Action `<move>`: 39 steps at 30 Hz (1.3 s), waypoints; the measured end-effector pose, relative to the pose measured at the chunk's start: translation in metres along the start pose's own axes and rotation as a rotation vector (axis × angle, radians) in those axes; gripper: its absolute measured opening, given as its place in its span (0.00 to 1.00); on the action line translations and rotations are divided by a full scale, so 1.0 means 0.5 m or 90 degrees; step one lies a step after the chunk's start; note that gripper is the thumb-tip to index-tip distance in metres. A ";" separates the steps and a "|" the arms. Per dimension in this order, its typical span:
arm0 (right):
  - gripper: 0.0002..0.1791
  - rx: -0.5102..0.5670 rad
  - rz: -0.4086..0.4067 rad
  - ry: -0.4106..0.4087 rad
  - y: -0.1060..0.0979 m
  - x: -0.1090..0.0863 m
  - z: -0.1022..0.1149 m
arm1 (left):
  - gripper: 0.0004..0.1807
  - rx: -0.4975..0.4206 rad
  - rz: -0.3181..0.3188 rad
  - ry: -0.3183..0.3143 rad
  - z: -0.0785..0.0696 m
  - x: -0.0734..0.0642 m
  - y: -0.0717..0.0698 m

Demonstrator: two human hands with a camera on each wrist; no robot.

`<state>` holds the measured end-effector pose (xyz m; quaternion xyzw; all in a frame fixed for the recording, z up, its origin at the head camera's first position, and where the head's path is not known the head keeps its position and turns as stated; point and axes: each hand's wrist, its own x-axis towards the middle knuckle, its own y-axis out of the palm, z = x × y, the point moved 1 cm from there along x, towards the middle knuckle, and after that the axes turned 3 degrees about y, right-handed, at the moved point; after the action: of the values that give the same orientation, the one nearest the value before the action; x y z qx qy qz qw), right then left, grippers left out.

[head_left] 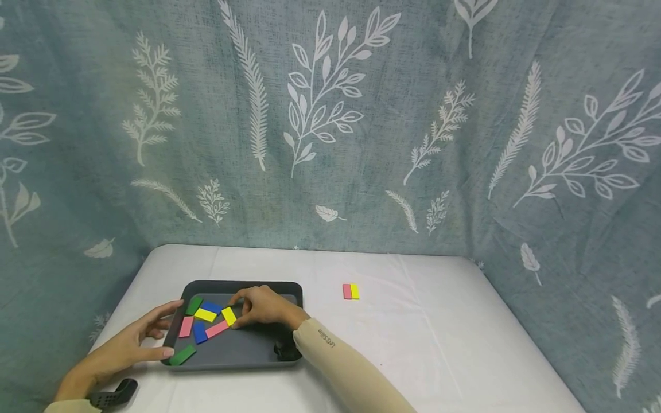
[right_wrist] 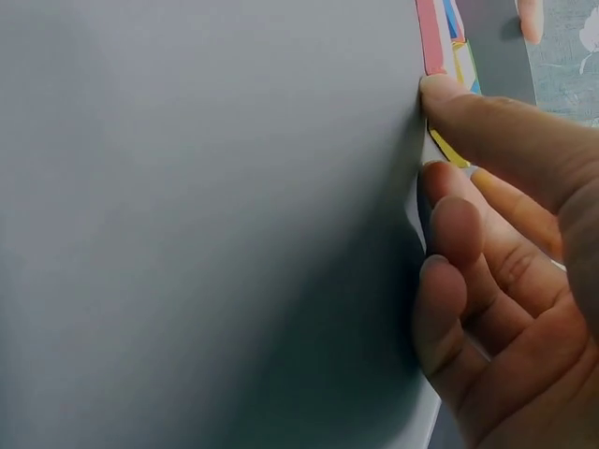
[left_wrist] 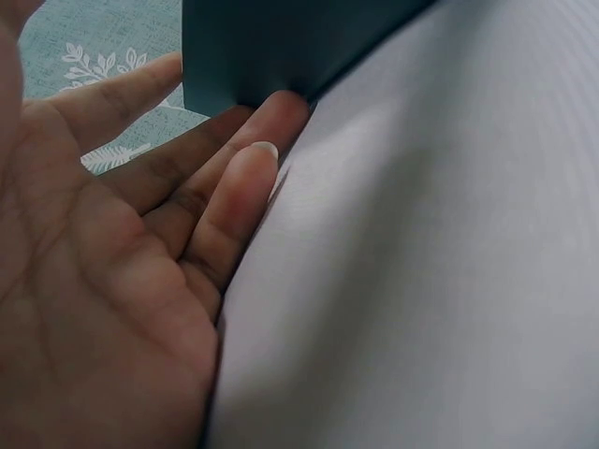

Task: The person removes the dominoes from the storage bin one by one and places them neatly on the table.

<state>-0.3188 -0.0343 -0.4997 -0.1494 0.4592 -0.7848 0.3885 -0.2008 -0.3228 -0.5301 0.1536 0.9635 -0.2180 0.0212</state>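
A dark grey tray (head_left: 248, 360) lies on the left part of the table with several flat blocks inside. My right hand (head_left: 265, 305) reaches into it, thumb and index finger at opposite ends of a yellow block (head_left: 229, 316), pinching it. In the right wrist view, a yellow edge (right_wrist: 447, 148) shows between the thumb and index finger. Close to that block lie a pink block (head_left: 217, 329), a second yellow block (head_left: 205, 315) and a blue block (head_left: 199, 332). My left hand (head_left: 126, 341) rests against the tray's left side, fingers spread, index finger and thumb touching the rim.
Other blocks in the tray are a green one (head_left: 194, 305), a blue one (head_left: 211, 307), a pink one (head_left: 186, 327) and a green one (head_left: 183, 355). Right of the tray, a pink block (head_left: 347, 291) and a yellow block (head_left: 354, 291) lie side by side on the white tablecloth (head_left: 439, 332). A patterned curtain (head_left: 361, 201) hangs behind.
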 end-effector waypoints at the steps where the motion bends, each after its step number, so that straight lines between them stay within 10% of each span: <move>1: 0.27 0.000 -0.001 0.001 0.001 0.000 0.000 | 0.52 -0.002 0.000 -0.004 0.000 0.000 0.001; 39: 0.25 0.000 -0.016 0.007 -0.006 -0.009 -0.013 | 0.53 0.025 -0.005 0.004 -0.004 -0.001 0.003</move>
<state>-0.3214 -0.0260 -0.5001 -0.1513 0.4596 -0.7902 0.3760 -0.1998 -0.3208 -0.5289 0.1507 0.9597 -0.2368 0.0145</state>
